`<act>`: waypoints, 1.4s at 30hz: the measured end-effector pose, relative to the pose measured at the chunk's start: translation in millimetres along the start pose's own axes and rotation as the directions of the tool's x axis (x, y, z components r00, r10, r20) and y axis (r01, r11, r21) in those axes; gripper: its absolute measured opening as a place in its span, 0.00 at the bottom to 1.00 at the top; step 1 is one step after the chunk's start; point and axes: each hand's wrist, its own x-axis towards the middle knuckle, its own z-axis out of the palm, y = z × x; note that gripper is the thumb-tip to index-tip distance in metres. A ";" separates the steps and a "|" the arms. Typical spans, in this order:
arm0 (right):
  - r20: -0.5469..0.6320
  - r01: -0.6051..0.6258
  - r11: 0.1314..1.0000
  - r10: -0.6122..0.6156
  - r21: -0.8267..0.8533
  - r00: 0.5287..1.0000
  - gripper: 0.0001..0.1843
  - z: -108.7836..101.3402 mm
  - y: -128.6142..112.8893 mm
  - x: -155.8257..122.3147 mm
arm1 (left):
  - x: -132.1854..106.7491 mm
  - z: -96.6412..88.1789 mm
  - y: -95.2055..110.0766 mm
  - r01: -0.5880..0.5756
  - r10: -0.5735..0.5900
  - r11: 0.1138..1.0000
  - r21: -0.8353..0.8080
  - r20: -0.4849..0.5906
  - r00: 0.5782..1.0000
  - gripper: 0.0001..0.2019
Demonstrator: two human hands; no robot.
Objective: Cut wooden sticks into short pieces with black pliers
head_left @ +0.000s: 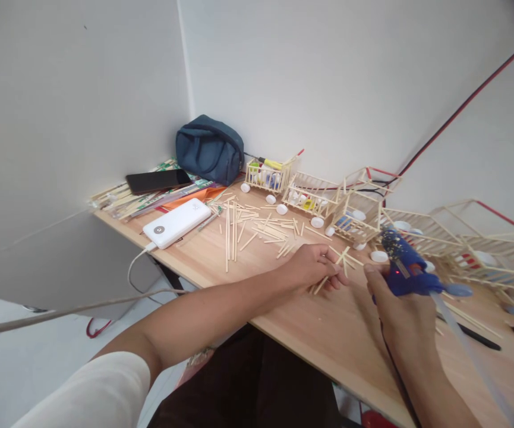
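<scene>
Between the fingers of my left hand [317, 266] are a few thin wooden sticks [344, 257], some crossing each other just above the tabletop. My right hand [406, 318] grips a blue hot glue gun [406, 264] with a small red light on its side. A pale glue stick [466, 342] trails from the gun's back end. The gun's nozzle points away, toward the small stick-built carts, and is hard to make out against them. Close to my left hand, loose cut sticks [270, 229] lie scattered on the wooden table [283, 330].
Several small stick carts [312, 193] with white round wheels line the wall. A blue pouch [210, 148], a black phone [158, 181], packs of sticks [123, 201] and a white power bank [176, 223] with a cable occupy the left. A black pen-like item [479, 337] lies right.
</scene>
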 end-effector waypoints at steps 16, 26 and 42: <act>-0.002 -0.164 0.962 0.169 0.217 0.986 0.17 1.5 -11.3 -0.9 | -1.5 -0.2 0.5 -0.054 0.053 0.997 0.061 0.017 0.998 0.06; 0.004 -0.172 0.961 0.176 0.217 0.984 0.19 -0.2 -12.3 -0.4 | -0.3 -1.0 -0.6 -0.057 0.055 0.995 0.082 0.031 0.998 0.06; 0.027 -0.188 0.949 0.187 0.252 0.982 0.18 -0.4 -8.3 0.5 | 0.7 -1.6 -0.8 -0.048 0.046 0.996 0.071 0.038 0.998 0.11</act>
